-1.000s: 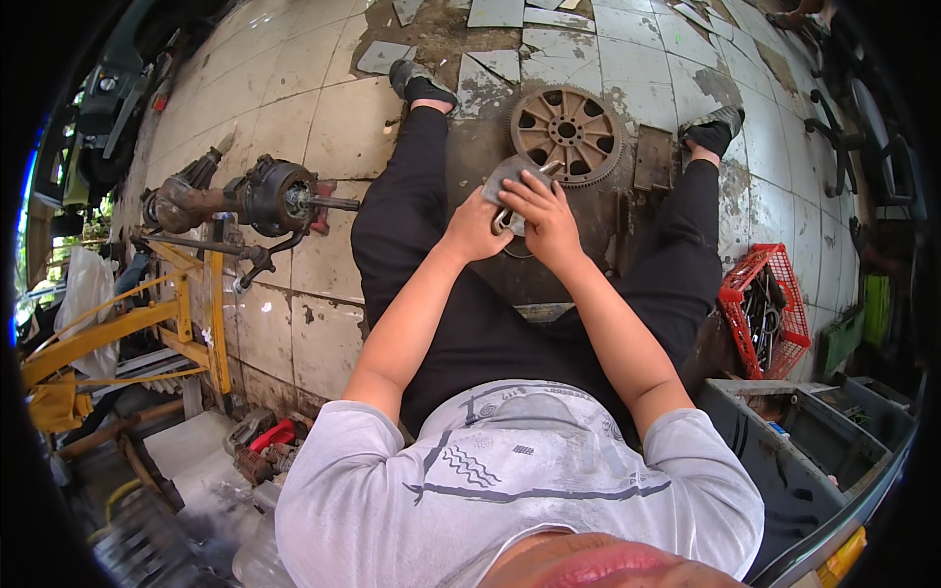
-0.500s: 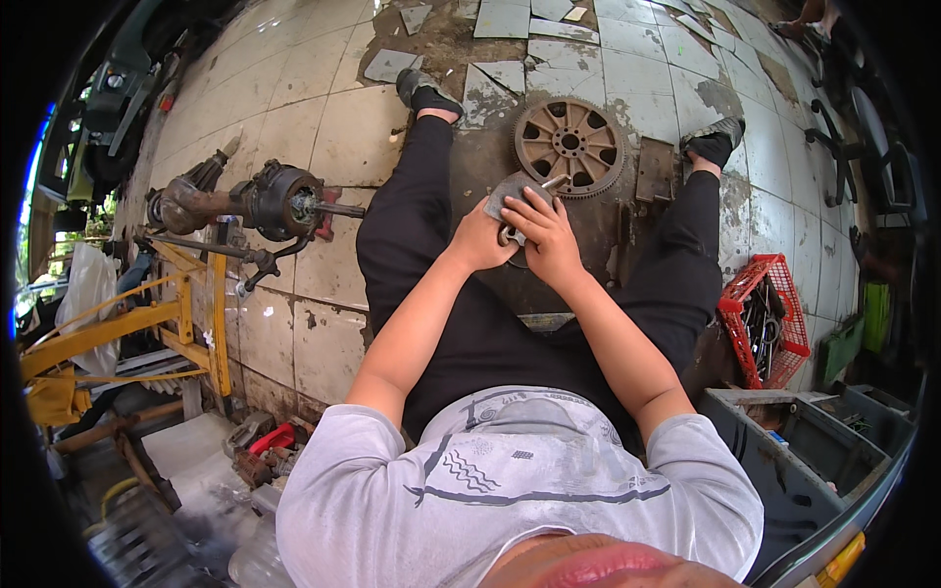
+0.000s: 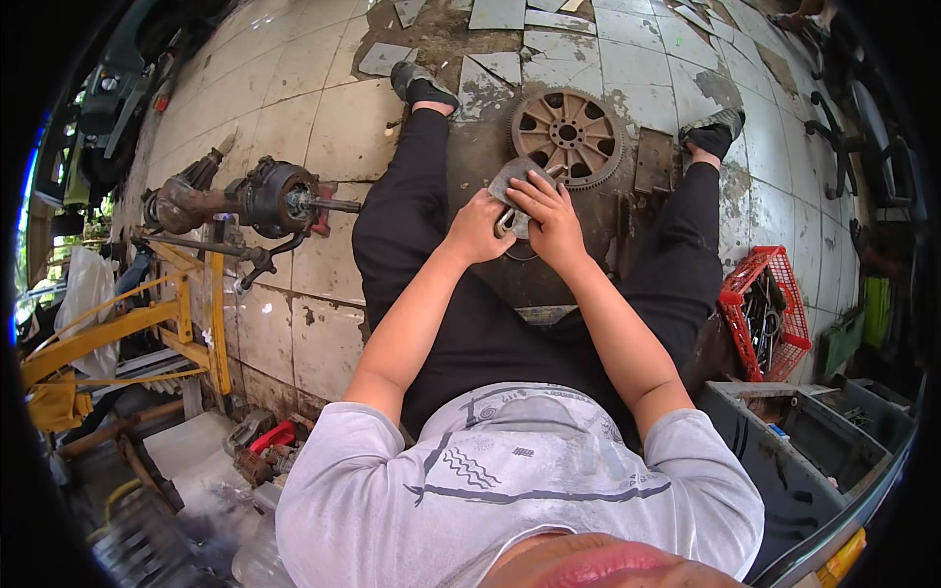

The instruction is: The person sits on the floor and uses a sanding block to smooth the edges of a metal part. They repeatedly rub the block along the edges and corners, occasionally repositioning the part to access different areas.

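Observation:
Between my knees, my left hand (image 3: 477,229) is closed around a metal part (image 3: 515,223) with a curved, hook-like end. A rod-like tip pokes out past my right fingers, close to the flywheel. A stiff-looking grey sheet (image 3: 510,180) lies over the part's far side; whether it is cloth or sandpaper, I cannot make out. My right hand (image 3: 549,218) presses its fingers over the sheet and the part, and the palm is hidden. Just beyond, a rusty toothed flywheel (image 3: 567,132) lies flat on the floor.
An axle assembly (image 3: 279,199) stands to the left, beside a yellow metal frame (image 3: 219,323). On the right are a red plastic basket (image 3: 722,299) of tools and a grey bin (image 3: 765,461). Broken tiles (image 3: 389,59) litter the far floor. Another person's limb shows at the far right edge.
The metal part has tilted in my hands, showing more of its hooked end. My right fingers have shifted slightly over the grey sheet. The whole view has moved a little.

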Motion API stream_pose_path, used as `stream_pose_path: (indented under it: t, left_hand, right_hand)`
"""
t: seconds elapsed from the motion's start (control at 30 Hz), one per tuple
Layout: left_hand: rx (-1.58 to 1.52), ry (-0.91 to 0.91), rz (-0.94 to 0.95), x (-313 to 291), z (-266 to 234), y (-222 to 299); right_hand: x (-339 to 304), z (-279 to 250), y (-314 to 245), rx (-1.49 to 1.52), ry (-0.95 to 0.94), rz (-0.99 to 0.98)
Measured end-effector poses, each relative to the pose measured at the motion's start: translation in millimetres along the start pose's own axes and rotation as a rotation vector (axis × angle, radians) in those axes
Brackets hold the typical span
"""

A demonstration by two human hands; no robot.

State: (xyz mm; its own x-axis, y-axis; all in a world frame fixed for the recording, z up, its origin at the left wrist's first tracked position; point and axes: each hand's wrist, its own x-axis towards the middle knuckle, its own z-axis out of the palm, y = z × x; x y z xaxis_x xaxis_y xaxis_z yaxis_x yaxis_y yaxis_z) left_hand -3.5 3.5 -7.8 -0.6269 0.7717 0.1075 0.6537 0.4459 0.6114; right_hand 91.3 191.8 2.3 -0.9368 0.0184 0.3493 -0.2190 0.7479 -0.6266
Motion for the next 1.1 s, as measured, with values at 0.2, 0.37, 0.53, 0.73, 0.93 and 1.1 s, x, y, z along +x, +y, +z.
stream_pose_path:
  t: [0.2, 0.37, 0.53, 0.73, 0.93, 1.1]
  left_hand:
    - [-0.008, 0.030, 0.008, -0.9, 0.9, 4.5]
    - [-0.024, -0.002, -0.024, 1.3, -0.8, 2.3]
    - [0.001, 0.045, 0.020, 0.9, 0.1, 7.0]
    - [0.008, 0.065, 0.043, 1.6, -2.2, 9.0]
    - [0.015, 0.074, 0.051, -3.5, 4.1, 1.3]
    - [-0.007, -0.084, -0.095, 1.4, 2.2, -4.8]
  right_hand:
    - [-10.2, 1.3, -3.5, 0.033, -0.028, 0.014]
    - [-1.8, -0.5, -7.3, 0.002, -0.002, 0.048]
    - [-3.3, -0.1, 1.1, 0.004, -0.005, 0.042]
    - [0.9, 0.1, 4.8, -0.028, 0.009, 0.074]
    - [-8.1, 2.9, -9.9, 0.007, -0.005, -0.056]
    - [-4.0, 5.3, -3.9, -0.015, 0.022, -0.020]
